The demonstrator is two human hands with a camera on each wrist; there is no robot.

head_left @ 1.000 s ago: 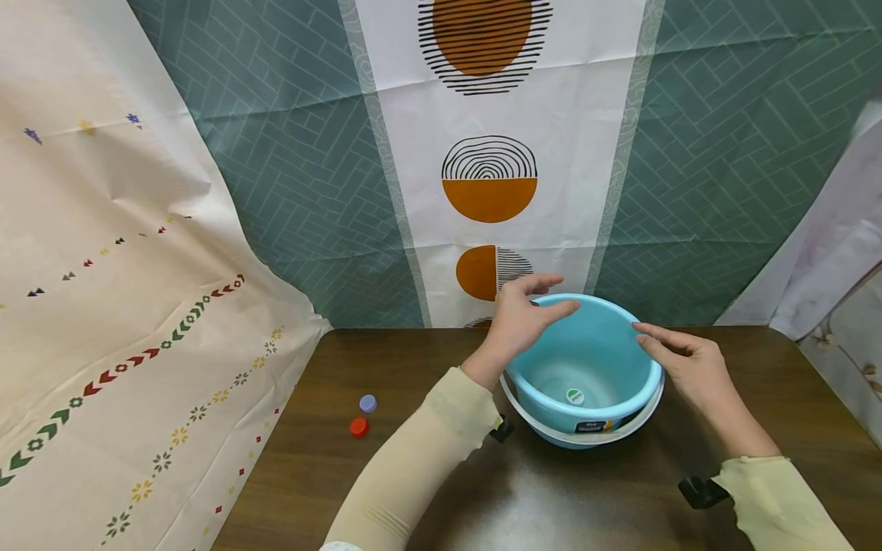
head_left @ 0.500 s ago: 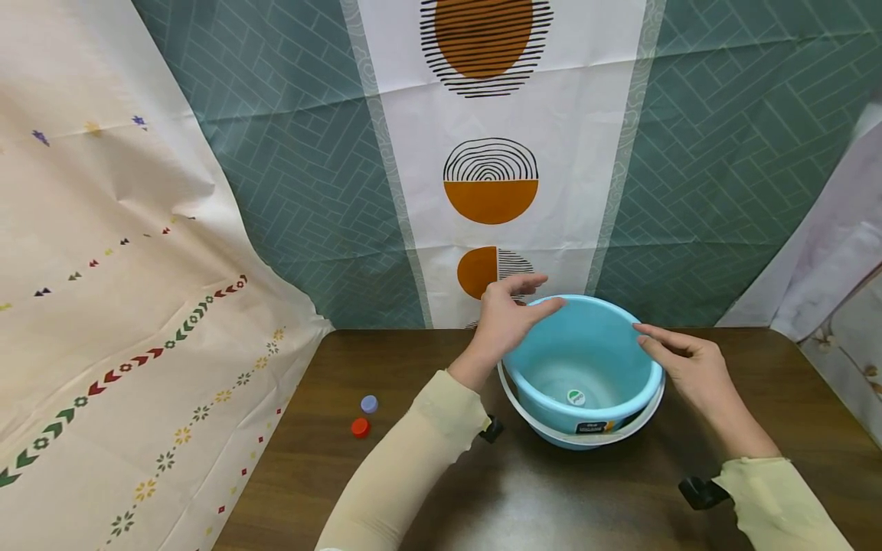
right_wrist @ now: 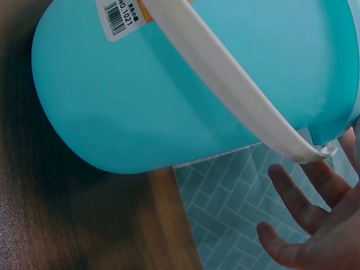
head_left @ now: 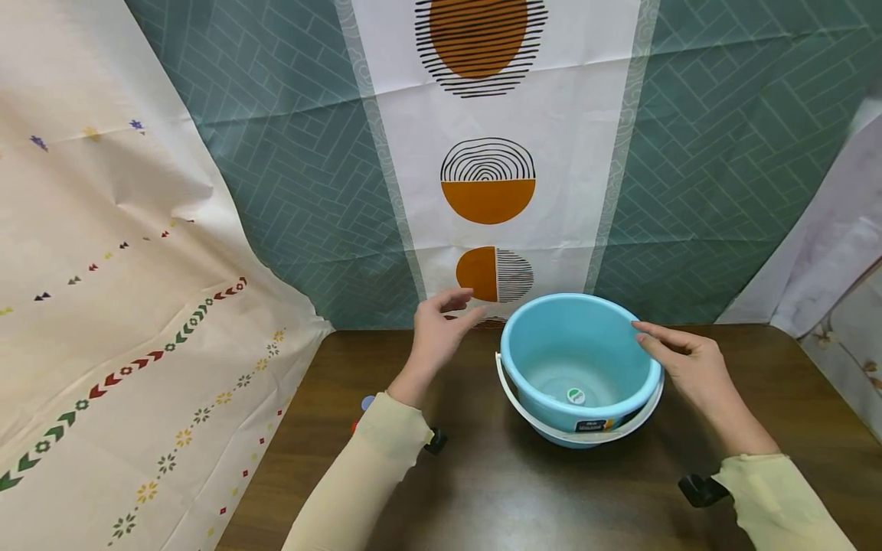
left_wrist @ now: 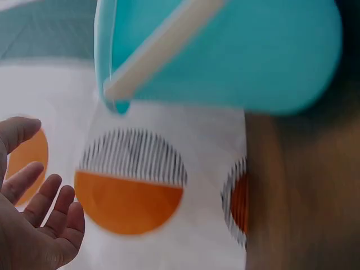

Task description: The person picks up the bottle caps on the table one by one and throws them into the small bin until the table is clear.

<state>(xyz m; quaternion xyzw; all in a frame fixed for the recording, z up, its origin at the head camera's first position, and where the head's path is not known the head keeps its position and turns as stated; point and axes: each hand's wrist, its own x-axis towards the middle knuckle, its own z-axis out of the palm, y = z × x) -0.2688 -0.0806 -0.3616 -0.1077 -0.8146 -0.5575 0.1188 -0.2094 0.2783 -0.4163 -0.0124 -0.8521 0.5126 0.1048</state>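
A light blue bucket stands upright on the brown table, its white handle lowered round the near side. My right hand pinches the bucket's right rim between thumb and forefinger; in the right wrist view the other fingers of this hand spread beside the handle hinge. To the left of the bucket, apart from it, my left hand hangs in the air with relaxed fingers and nothing in them. The left wrist view shows this hand below the bucket's side in the picture.
A blue cap and a red cap lie on the table at the left, both partly hidden by my left sleeve. A patterned cloth hangs behind the table, and a cream cloth drapes along its left side.
My left hand has moved left, away from the bucket's rim, and its sleeve now partly covers the caps. The bucket and my right hand have stayed in place.
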